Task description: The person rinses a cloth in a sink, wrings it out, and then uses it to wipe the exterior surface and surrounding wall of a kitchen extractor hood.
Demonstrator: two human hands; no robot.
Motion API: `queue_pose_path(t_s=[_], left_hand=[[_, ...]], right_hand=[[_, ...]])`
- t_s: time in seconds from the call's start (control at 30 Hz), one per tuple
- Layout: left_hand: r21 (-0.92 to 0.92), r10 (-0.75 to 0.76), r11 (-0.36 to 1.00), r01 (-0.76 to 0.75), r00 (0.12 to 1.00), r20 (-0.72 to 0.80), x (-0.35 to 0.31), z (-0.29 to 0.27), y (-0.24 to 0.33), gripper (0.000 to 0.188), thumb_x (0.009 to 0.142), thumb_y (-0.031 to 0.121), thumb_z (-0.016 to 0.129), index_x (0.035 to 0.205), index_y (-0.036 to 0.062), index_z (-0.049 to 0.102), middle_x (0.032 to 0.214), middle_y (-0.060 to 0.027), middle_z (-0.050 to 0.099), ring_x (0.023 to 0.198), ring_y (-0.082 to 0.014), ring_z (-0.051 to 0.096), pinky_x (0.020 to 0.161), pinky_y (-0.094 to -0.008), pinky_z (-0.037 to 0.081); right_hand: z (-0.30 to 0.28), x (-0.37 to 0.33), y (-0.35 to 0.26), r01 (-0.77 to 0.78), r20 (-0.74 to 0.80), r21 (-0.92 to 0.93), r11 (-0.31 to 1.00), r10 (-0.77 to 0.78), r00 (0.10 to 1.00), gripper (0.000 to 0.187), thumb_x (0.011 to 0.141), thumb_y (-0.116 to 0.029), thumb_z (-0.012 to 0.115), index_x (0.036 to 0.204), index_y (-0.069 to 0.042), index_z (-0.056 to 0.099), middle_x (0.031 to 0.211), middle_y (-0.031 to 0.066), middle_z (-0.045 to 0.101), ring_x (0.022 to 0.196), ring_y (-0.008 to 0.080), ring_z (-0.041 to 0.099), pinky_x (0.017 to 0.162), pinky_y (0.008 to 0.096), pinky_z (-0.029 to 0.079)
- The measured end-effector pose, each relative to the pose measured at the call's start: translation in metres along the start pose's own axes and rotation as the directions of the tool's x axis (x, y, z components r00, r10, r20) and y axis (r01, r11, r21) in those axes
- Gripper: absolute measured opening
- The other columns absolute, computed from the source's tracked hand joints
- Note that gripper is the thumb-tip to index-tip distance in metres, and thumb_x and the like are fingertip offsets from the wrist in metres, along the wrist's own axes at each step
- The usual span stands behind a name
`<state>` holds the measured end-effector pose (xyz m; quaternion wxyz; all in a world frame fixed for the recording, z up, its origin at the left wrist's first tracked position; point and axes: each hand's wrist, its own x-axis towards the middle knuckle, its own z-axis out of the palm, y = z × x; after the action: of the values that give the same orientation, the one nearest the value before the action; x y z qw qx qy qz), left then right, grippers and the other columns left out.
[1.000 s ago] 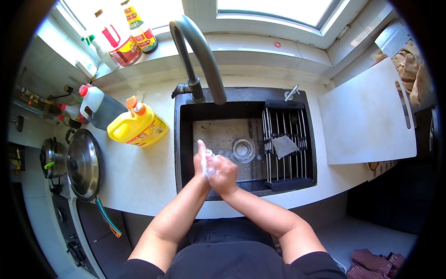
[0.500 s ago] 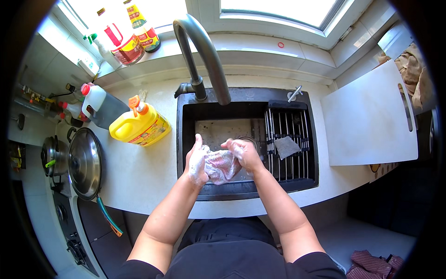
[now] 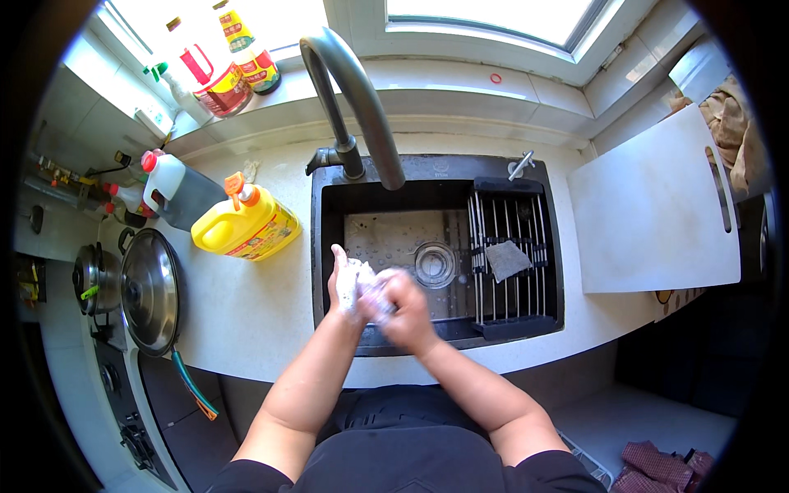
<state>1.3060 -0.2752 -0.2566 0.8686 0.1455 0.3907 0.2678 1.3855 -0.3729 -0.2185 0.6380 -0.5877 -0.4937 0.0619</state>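
Over the near left part of the dark sink (image 3: 329, 246), a soapy pinkish-grey cloth (image 3: 376, 297) is bunched up between my two hands. My left hand (image 3: 345, 283), white with suds, grips one side of it, thumb pointing up. Closed round the other side is my right hand (image 3: 406, 312), blurred by motion and pressed close to the left. Much of the cloth is hidden by the fingers. Beyond my hands, the round drain (image 3: 435, 264) shows in the sink floor.
A metal rack (image 3: 505, 296) with a grey scouring pad (image 3: 507, 260) spans the sink's right side. The tall faucet (image 3: 370, 107) arches over the back. A yellow jug (image 3: 246, 222) and a lidded pan (image 3: 152, 287) stand left; a white cutting board (image 3: 653, 205) leans right.
My right hand has moved left and nearer to me, against the left hand. The spread-out cloth is now bunched, and the drain has come into view.
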Motion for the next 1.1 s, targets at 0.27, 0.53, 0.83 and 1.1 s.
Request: queue_pose_path(t_s=[0.27,0.53,0.83,1.1], left_hand=[[0.068,-0.139,0.990,0.125,0.951,0.276,0.006,-0.006,-0.019,0.049,0.088,0.058,0.040,0.060,0.0187,0.043,0.056,0.0022,0.045,0.049,-0.0119,0.044,0.045,-0.0282,0.037],[0.064,-0.127,0.990,0.123,0.991,0.048,-0.003,0.016,-0.015,0.051,0.087,0.057,0.044,0.053,0.0194,0.041,0.049,0.0001,0.043,0.050,-0.0164,0.049,0.047,-0.0323,0.041],[0.098,-0.097,0.989,0.110,0.987,-0.130,-0.003,0.033,-0.008,0.053,0.088,0.057,0.041,0.050,0.0211,0.035,0.045,0.0012,0.037,0.041,-0.0143,0.042,0.042,-0.0312,0.038],[0.088,-0.097,0.991,0.100,0.994,-0.044,-0.011,0.046,-0.012,0.046,0.088,0.054,0.044,0.062,0.0162,0.047,0.055,0.0010,0.048,0.052,-0.0148,0.052,0.047,-0.0310,0.043]], right_hand=[[0.009,-0.005,0.003,0.006,-0.049,-0.332,0.943,-0.023,0.999,0.031,0.078,-0.023,0.063,0.056,-0.011,0.045,0.053,0.0104,0.050,0.047,0.0278,0.051,0.045,0.0373,0.040],[0.010,-0.012,0.025,-0.088,-0.109,-0.400,0.912,0.048,0.993,0.022,0.069,-0.019,0.063,0.055,-0.009,0.049,0.057,0.0100,0.054,0.058,0.0277,0.054,0.060,0.0349,0.042],[0.013,-0.006,0.010,-0.062,-0.056,-0.253,0.965,0.050,0.997,0.021,0.073,-0.021,0.057,0.058,-0.008,0.048,0.055,0.0113,0.051,0.055,0.0307,0.053,0.057,0.0408,0.040],[0.006,0.015,0.021,-0.360,-0.147,-0.219,0.907,0.334,0.931,0.017,0.076,-0.011,0.054,0.061,-0.003,0.050,0.058,0.0180,0.053,0.054,0.0354,0.055,0.049,0.0412,0.043]])
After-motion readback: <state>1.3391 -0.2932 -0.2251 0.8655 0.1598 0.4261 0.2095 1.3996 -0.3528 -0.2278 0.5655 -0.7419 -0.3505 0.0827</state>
